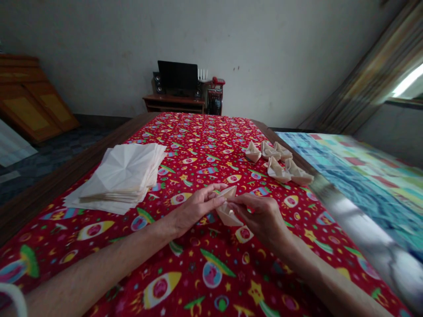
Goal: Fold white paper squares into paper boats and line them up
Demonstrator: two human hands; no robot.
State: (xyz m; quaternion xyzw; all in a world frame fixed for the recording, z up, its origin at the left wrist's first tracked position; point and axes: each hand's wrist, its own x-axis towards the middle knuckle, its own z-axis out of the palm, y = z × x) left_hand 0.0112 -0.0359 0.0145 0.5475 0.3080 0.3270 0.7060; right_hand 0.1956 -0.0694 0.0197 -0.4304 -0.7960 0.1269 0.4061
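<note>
Between my two hands, a small cream folded paper boat (pixel 228 209) stands pinched at its sides. My left hand (pixel 194 209) grips it from the left with the fingertips, and my right hand (pixel 261 215) holds it from the right. The paper's lower part shows, while the fingers hide part of its upper edge. Further left lies a stack of creased white paper sheets (pixel 122 176). Several finished-looking paper boats (pixel 277 163) sit in a loose cluster beyond my right hand, out of reach of my fingers.
A red cloth (pixel 198 141) with a rocket print covers the wooden table (pixel 66 176). A patterned bedspread (pixel 363 185) lies beyond the table's right edge. A black monitor (pixel 177 75) and speakers stand on a low stand at the far wall.
</note>
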